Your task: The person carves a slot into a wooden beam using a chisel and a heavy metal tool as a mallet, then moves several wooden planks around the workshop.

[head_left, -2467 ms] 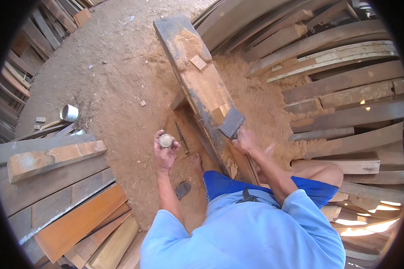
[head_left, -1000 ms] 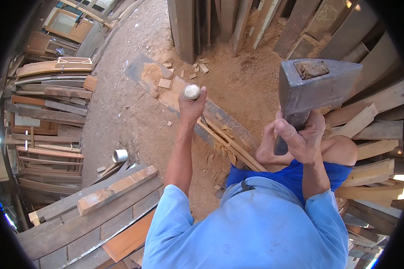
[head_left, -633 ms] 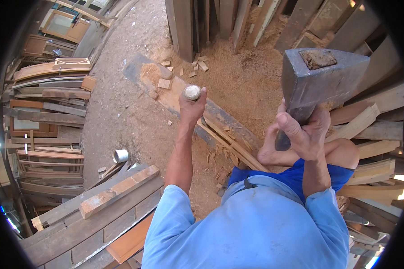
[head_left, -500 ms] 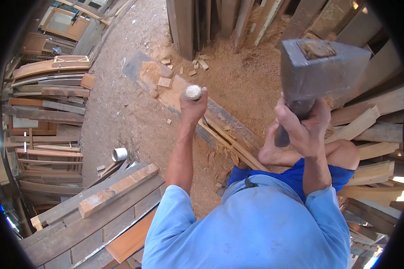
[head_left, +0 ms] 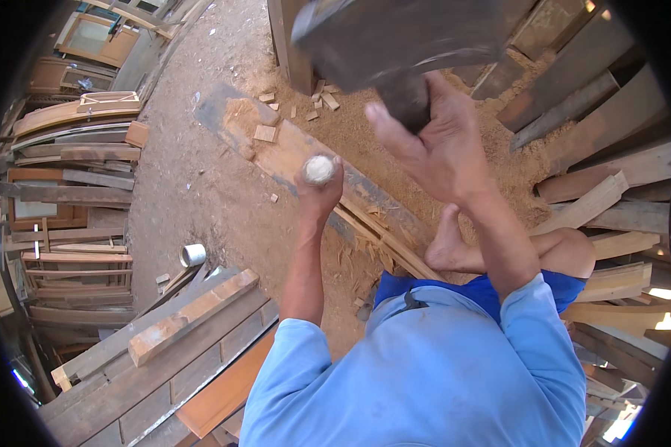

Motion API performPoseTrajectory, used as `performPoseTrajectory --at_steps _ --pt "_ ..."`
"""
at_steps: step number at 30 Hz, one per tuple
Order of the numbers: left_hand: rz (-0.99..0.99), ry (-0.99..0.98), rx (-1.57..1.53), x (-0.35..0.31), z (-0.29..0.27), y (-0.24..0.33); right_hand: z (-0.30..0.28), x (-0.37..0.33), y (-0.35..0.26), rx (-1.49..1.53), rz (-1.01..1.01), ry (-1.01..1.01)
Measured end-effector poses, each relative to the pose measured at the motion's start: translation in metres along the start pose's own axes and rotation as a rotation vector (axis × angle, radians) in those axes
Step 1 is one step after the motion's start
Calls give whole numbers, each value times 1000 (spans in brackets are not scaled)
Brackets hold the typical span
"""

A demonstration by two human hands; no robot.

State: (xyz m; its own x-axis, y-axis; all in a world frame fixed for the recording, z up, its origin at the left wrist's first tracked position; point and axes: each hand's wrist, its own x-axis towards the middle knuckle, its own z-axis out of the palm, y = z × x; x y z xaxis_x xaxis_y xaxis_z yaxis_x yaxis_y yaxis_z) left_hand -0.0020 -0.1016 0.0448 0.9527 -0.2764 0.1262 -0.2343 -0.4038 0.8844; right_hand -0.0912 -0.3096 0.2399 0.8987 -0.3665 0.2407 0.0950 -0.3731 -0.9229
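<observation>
My left hand [head_left: 319,197] is closed around an upright chisel [head_left: 319,170]; its round, pale, worn handle end faces up and the hand hides the blade. Under that fist runs a narrow wooden piece [head_left: 384,240] with a long groove, lying on a wide plank [head_left: 298,149]. My right hand [head_left: 447,149] grips the handle of a big dark mallet [head_left: 399,41], raised beyond the chisel and to its right. Motion blurs the mallet head, and the frame's top edge cuts it off. My bare foot [head_left: 446,242] rests beside the wooden piece.
Sawdust and small wood offcuts [head_left: 265,133] lie about the plank. A white cup-like container [head_left: 193,255] sits on the ground at left. Stacked boards [head_left: 194,313] fill the near left, with more timber [head_left: 89,153] beyond. Leaning planks [head_left: 600,141] line the right.
My right hand has swung the mallet up and leftward in the picture, from the right side toward the top middle. My left hand keeps the chisel in nearly the same place.
</observation>
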Motion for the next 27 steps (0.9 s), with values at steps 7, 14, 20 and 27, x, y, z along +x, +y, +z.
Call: performPoseTrajectory --at_steps 7,14,20,27 --pt "238 109 28 -23 -1 19 38 -16 70 -648 -53 -568" --pt "47 72 -93 -14 -18 -13 13 -5 -10 -33 -121 -219" --pt "304 77 76 -30 -22 -13 54 -24 46 -214 -220 -381" --pt "139 7 7 -43 -17 -38 36 -18 28 -414 -129 -477"
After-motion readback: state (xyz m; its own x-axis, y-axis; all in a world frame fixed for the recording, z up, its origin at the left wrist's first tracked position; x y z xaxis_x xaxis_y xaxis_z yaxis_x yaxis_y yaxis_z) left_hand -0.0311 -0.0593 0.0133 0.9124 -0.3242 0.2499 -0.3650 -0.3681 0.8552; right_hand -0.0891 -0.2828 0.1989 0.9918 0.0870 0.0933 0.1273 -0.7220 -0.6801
